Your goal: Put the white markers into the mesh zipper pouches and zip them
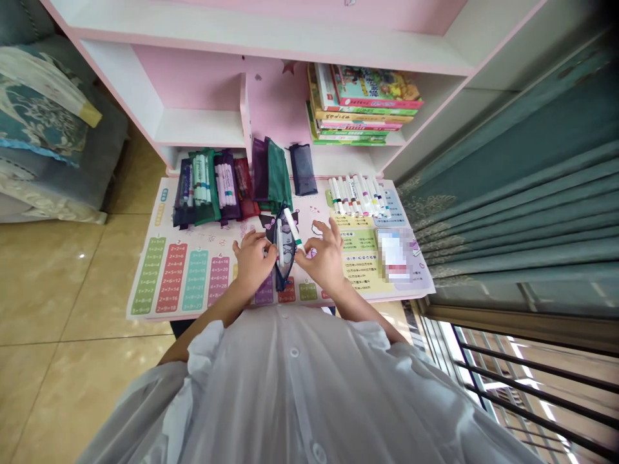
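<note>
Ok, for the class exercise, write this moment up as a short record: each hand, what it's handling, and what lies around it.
Left hand: holding the side of a dark blue mesh pouch
Right hand: pinching a green-capped white marker above the pouch
Also at pouch: a second white marker
Nearby: row of filled mesh pouches; loose white markers
Surface: multiplication-table desk mat
Above: stacked books on a pink shelf unit

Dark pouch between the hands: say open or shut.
Open: the pouch gapes between left hand and right hand, a white marker inside.
</note>
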`<state>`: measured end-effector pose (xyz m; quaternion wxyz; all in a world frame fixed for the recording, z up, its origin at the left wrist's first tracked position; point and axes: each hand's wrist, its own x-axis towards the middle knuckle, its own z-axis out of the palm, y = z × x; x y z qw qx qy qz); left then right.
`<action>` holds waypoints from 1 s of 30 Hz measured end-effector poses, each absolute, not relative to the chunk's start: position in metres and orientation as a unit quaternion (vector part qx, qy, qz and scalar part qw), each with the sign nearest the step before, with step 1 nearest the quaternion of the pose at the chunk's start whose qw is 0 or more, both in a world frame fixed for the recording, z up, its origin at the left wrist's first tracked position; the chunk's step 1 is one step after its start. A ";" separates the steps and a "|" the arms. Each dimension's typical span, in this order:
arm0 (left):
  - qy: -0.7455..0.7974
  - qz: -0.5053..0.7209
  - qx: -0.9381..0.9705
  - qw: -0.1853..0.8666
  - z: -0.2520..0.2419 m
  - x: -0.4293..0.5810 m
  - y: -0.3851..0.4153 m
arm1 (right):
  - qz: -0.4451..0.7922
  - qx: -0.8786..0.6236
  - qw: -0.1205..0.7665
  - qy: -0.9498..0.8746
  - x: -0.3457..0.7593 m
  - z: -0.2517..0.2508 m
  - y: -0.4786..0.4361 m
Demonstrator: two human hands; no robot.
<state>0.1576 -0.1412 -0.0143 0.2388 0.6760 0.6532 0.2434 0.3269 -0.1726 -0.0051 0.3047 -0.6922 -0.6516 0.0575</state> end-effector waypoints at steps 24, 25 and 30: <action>0.652 0.237 0.677 0.247 -0.014 0.158 -0.146 | 0.105 -0.701 0.093 -0.699 0.291 -0.013 -0.169; 0.652 0.236 0.677 0.247 -0.014 0.158 -0.147 | 0.107 -0.699 0.099 -0.700 0.291 -0.014 -0.169; 0.652 0.237 0.676 0.248 -0.016 0.158 -0.147 | 0.103 -0.697 0.194 -0.683 0.303 -0.017 -0.162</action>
